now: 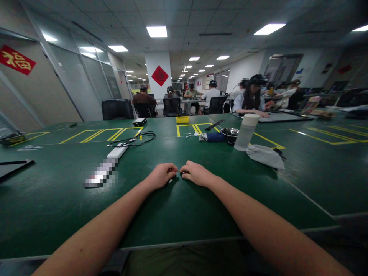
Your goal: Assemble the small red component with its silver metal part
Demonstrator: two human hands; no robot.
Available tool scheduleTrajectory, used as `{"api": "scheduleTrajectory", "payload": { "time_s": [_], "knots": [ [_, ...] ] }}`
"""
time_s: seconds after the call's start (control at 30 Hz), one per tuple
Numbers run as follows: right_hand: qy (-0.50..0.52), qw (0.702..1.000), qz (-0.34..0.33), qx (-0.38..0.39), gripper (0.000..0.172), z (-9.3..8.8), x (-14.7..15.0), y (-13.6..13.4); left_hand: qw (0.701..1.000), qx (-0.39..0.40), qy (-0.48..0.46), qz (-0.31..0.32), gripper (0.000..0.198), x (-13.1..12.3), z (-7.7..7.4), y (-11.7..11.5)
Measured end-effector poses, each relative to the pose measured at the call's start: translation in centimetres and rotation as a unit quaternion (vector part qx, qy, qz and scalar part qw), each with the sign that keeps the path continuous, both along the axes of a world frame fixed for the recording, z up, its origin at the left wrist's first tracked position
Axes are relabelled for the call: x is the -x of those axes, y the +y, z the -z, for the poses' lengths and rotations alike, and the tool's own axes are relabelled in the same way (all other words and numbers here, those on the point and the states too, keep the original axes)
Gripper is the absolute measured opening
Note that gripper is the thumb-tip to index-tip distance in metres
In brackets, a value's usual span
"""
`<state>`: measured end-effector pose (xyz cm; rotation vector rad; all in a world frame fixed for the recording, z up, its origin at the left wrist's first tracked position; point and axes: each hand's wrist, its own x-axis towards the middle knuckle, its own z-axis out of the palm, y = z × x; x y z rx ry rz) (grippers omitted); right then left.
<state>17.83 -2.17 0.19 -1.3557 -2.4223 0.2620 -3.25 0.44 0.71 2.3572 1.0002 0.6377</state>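
Note:
My left hand [162, 175] and my right hand [196, 173] rest on the green table [184, 218], a small gap between their fingertips. Both have their fingers curled inward and closed. What they pinch, if anything, is hidden or too small to name. Left of my left hand lie a pixelated phone-like slab [101, 173] and a white power strip [117, 151]. Beyond my right hand stand a frosted bottle [246, 132] and a metal bowl [230, 135], with a grey pouch [266, 155] beside the bottle.
A black cable [145, 136] lies across the power strip. Near the bowl is a dark blue rolled item [214, 137]. A yellow box [183, 119] stands at the far edge, and yellow tape [270, 142] marks the table. Another person [254, 97] sits beyond, on the right.

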Motion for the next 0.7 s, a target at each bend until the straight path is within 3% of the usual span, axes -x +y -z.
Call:
{"api": "scheduleTrajectory", "payload": {
  "time_s": [0.13,0.27,0.47,0.6,0.7],
  "knots": [
    [0.134,0.99,-0.012,0.028,0.021,-0.4,-0.4,0.1,0.986,0.136,-0.096,-0.003,0.018,-0.1,0.2,0.2],
    [0.303,0.941,-0.024,0.151,0.024,-1.1,-0.2,-0.3,0.966,0.196,-0.166,-0.002,0.017,-0.4,-0.1,-0.2],
    [0.358,0.909,0.015,0.214,0.03,-1.4,-0.1,-0.9,0.953,0.22,-0.206,-0.021,0.02,-0.5,-0.2,-0.4],
    [0.403,0.881,0.007,0.248,0.027,-1.1,0.1,-0.8,0.953,0.214,-0.211,-0.02,0.019,-0.5,-0.2,-0.5],
    [0.415,0.874,-0.005,0.251,0.035,-0.9,0.1,-0.7,0.946,0.231,-0.228,-0.009,0.024,-0.6,-0.3,-0.6]
  ]
}}
